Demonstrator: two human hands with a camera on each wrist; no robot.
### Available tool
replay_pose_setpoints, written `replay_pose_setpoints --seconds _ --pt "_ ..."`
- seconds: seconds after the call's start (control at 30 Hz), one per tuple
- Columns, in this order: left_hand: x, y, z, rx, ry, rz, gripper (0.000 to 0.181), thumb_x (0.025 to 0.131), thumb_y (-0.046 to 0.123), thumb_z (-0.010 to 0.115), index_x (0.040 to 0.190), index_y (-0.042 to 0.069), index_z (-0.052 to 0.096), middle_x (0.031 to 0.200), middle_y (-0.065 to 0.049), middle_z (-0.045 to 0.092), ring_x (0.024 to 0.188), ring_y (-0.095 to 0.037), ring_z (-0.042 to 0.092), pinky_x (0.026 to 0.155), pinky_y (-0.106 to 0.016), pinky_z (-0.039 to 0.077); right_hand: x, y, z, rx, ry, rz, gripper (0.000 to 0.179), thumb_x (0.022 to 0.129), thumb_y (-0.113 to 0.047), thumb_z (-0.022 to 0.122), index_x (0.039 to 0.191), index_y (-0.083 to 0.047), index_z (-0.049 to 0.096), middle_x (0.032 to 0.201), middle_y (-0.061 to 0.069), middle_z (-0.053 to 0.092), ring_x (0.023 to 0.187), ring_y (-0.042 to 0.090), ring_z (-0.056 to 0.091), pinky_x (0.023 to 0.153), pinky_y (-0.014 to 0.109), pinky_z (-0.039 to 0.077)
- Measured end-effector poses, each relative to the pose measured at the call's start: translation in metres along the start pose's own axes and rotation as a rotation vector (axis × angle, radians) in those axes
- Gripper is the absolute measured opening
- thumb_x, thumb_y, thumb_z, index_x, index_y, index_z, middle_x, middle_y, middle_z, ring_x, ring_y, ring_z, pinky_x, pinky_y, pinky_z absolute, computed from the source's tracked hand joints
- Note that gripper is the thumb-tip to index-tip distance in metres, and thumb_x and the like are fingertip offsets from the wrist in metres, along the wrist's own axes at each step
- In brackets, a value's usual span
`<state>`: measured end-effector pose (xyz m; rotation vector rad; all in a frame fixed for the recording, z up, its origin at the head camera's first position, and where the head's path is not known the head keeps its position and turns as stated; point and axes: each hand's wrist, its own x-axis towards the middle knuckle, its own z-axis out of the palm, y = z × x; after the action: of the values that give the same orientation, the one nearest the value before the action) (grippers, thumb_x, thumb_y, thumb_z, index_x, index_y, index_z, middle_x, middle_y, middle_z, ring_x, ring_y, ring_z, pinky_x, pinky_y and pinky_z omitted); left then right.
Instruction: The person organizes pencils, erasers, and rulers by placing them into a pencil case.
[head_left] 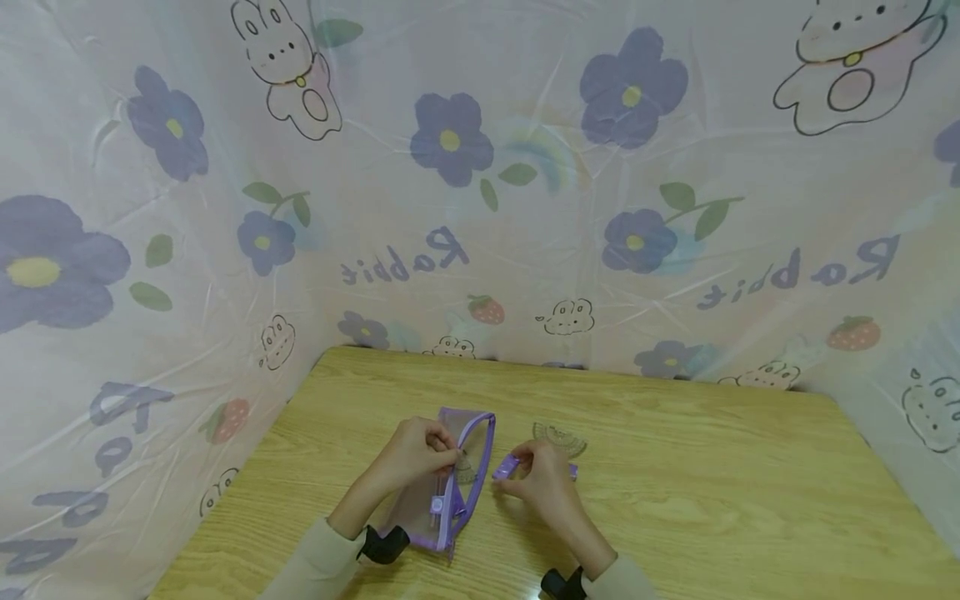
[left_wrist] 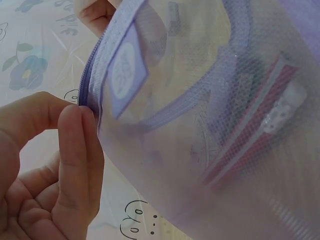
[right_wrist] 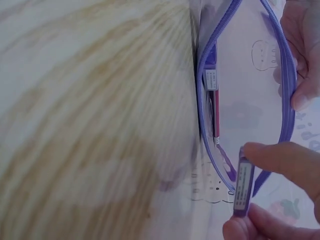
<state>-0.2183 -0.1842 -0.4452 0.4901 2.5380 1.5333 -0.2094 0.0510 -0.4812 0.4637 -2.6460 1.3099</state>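
Observation:
A mesh pencil case [head_left: 420, 508] with purple zipper edging lies on the table, its mouth spread open. My left hand [head_left: 420, 454] pinches the zippered edge [left_wrist: 90, 90] between thumb and fingers. Right of the case, my right hand [head_left: 543, 483] pinches a small flat purple piece [right_wrist: 243, 187] with a white printed label, near the case's mouth. Through the mesh show a red-striped stick [left_wrist: 245, 125], a white dotted item [left_wrist: 287, 107] and a clear, ruled piece [head_left: 465, 471]. In the right wrist view, a white-labelled piece [right_wrist: 210, 79] lies inside the case.
A clear protractor [head_left: 562, 438] lies on the wooden table [head_left: 712, 492], just beyond my right hand. Another purple piece [head_left: 573, 472] shows partly behind that hand. A printed curtain [head_left: 525, 208] hangs behind the table and at its sides.

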Motion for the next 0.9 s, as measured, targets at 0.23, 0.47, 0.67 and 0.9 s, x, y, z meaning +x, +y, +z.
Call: replay_pose_setpoints --seconds 0.23,0.47,0.67,0.9 --pt "-0.001 0.0 0.001 -0.016 0.004 -0.005 0.007 0.089 0.002 0.072 0.085 -0.003 0.07 0.071 -0.007 0.067 0.064 -0.035 0.069 0.058 -0.042 0.06 0.006 0.001 0.006 0.024 -0.018 0.011 0.04 0.065 -0.013 0.094 0.094 0.003 0.071 0.082 0.003 0.061 0.073 0.017 0.056 0.062 0.023 0.049" --pt "0.0 -0.003 0.002 -0.037 0.009 0.008 0.007 0.09 -0.001 0.07 0.085 -0.004 0.069 0.073 -0.013 0.068 0.066 -0.042 0.068 0.053 -0.033 0.058 0.012 0.0 0.013 0.026 0.001 -0.016 0.037 0.064 -0.01 0.094 0.092 0.003 0.072 0.078 0.001 0.061 0.07 0.013 0.055 0.061 0.023 0.05" --pt "-0.002 -0.001 0.001 -0.015 0.001 0.007 0.007 0.09 0.0 0.071 0.084 -0.004 0.07 0.07 -0.006 0.067 0.063 -0.035 0.069 0.058 -0.044 0.06 0.015 0.001 0.018 0.033 0.018 -0.025 0.037 0.064 -0.009 0.094 0.091 0.003 0.072 0.078 0.003 0.061 0.07 0.015 0.055 0.061 0.023 0.049" --pt "-0.002 0.002 0.0 -0.015 -0.005 0.018 0.009 0.09 0.001 0.07 0.086 -0.007 0.069 0.07 -0.005 0.067 0.062 -0.028 0.069 0.06 -0.047 0.06 0.019 0.0 0.022 0.044 0.019 -0.047 0.037 0.067 -0.01 0.093 0.094 0.004 0.072 0.081 0.005 0.062 0.072 0.017 0.057 0.062 0.024 0.05"
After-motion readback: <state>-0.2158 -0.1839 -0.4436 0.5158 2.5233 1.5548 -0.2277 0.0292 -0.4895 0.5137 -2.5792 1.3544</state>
